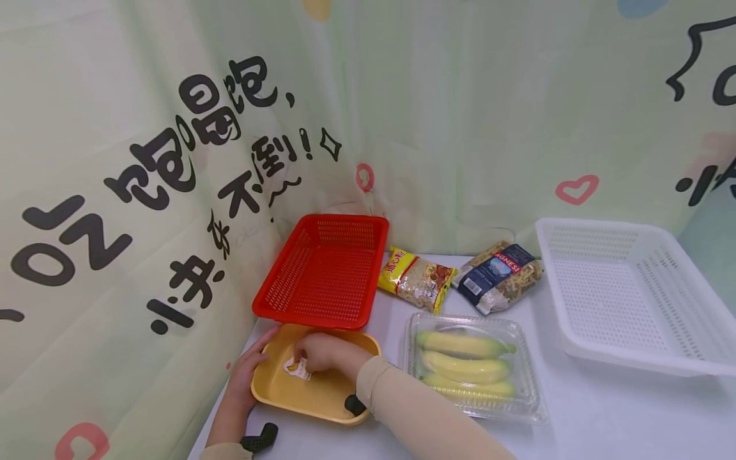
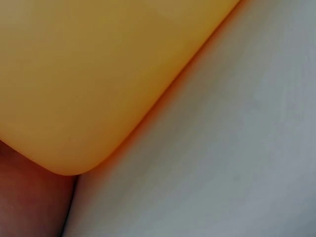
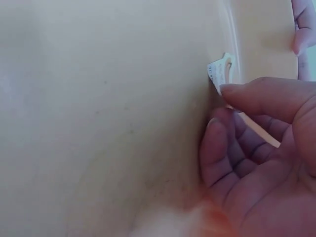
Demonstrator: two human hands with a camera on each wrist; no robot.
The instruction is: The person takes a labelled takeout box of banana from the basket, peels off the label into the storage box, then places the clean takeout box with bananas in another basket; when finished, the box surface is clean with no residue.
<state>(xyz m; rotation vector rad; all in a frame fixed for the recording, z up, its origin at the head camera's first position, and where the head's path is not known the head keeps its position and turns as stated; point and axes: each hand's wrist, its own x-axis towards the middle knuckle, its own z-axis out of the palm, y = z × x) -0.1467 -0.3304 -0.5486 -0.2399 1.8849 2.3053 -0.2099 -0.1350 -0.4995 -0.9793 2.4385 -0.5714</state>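
My right hand [image 1: 324,352] is inside a yellow plastic basin [image 1: 261,382], its thumb and fingers pinching a small paper label [image 1: 296,367] with a banana picture. In the right wrist view the thumb lies over the lower end of the label [image 3: 219,74], whose printed edge sticks out. My left hand [image 1: 246,377] rests at the basin's left rim, fingers stretched along the outside. Its fingertips [image 3: 303,42] show beyond the rim in the right wrist view. The left wrist view has the basin's smooth outer wall [image 2: 89,89] close up.
Behind the basin stands a red basket [image 1: 333,275]. To the right lies a clear clamshell box of bananas [image 1: 468,364]. Beyond it are a yellow food packet [image 1: 416,281] and a pasta bag [image 1: 497,276]. A white basket [image 1: 627,294] is farther right. Printed curtains [image 1: 448,128] border the table.
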